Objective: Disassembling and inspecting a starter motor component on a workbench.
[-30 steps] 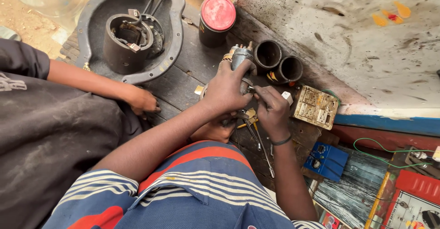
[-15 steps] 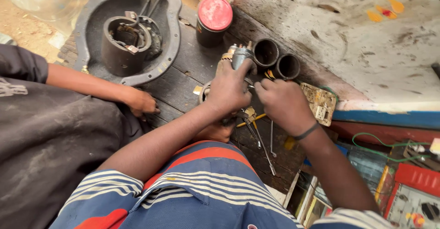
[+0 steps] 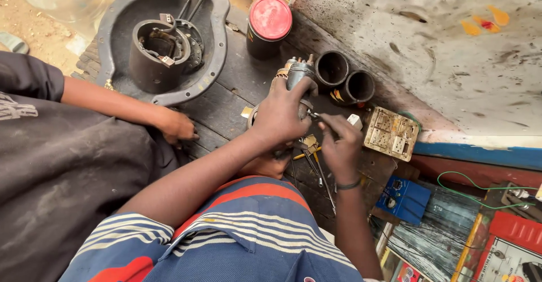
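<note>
My left hand [image 3: 279,118] is wrapped around a grey metal cylindrical motor part [image 3: 299,73] that stands on the dark wooden bench [image 3: 237,90]. Brass terminals show at the part's top. Just right of it, my right hand [image 3: 341,146] pinches a thin metal tool [image 3: 314,115] whose tip touches the side of the part. A band sits on my right wrist. Several slim tools [image 3: 316,166] lie on the bench under my hands, partly hidden.
Another person's hand [image 3: 176,127] rests on the bench at the left. Behind are a black round housing [image 3: 161,45] with parts inside, a red-lidded tin [image 3: 270,25], two black sleeves [image 3: 344,77], a beige socket plate [image 3: 391,133] and a blue box [image 3: 403,200].
My right hand swung out to the right half a second ago and has come back against the part. My left hand has kept its grip. The other person's hand has stayed put.
</note>
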